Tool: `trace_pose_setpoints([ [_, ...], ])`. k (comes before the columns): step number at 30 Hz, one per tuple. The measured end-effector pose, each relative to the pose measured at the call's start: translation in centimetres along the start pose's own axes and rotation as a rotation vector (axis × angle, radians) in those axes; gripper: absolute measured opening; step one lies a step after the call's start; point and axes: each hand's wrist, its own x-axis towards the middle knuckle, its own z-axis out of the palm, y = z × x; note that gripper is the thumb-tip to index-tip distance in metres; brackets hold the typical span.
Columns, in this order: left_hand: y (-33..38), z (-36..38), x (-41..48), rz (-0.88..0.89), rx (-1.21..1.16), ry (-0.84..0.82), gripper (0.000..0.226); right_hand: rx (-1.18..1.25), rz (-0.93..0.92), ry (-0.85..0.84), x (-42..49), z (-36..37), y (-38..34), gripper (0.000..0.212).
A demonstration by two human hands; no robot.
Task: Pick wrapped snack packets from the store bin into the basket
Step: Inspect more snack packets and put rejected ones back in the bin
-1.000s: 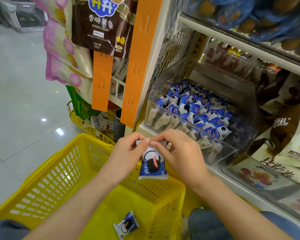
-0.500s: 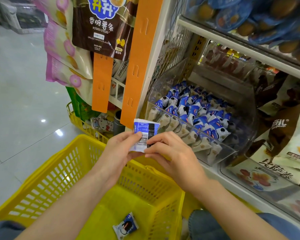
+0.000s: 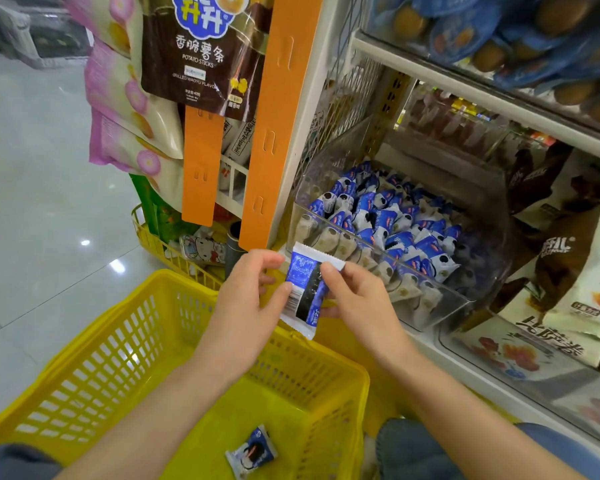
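Observation:
Both hands hold one blue-and-white snack packet above the far rim of the yellow basket, its back with the barcode turned towards me. My left hand pinches its left edge and my right hand pinches its right side. Another packet of the same kind lies on the basket floor. Behind the hands, the clear plastic store bin on the shelf holds several more of these packets.
An orange upright strip and hanging snack bags stand left of the bin. Brown and white snack bags fill the shelf to the right. A second yellow basket sits on the floor behind. Grey tiled floor lies at left.
The packet has been flipped from its printed front to its barcode back while both hands kept hold of it. The hands stay over the basket's far rim.

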Motion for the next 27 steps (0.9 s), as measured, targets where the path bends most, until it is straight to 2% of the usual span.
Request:
trace_pose_setpoints([
  [3,-0.2,0.2,-0.5,0.04,0.053,-0.036,0.024,-0.058,-0.027,-0.001,-0.4,0.6,0.2,0.024],
  [6,-0.5,0.3,-0.7,0.039,0.14,-0.037,0.034,-0.116,-0.052,-0.044,-0.8,0.8,0.2,0.021],
  [10,-0.6,0.2,-0.3,-0.013,0.07,-0.058,0.037,-0.171,-0.106,-0.039,-0.8,0.5,0.1,0.013],
  [12,-0.5,0.1,0.0,-0.035,0.008,-0.086,0.035,-0.189,-0.135,-0.028,-0.6,0.2,0.0,0.008],
  [18,0.2,0.0,-0.3,0.024,-0.05,-0.183,0.034,-0.224,-0.197,0.015,-0.5,-0.3,-0.1,0.014],
  [22,0.0,0.1,-0.7,0.032,0.067,-0.139,0.025,-0.387,-0.28,0.018,-0.9,-0.2,0.2,0.008],
  [25,0.0,-0.2,-1.0,0.057,0.149,-0.114,0.019,-0.475,-0.36,0.006,-1.1,-0.1,0.4,0.018],
  [27,0.1,-0.3,-1.1,0.078,0.166,-0.11,0.014,-0.518,-0.395,0.008,-1.2,-0.1,0.4,0.017],
])
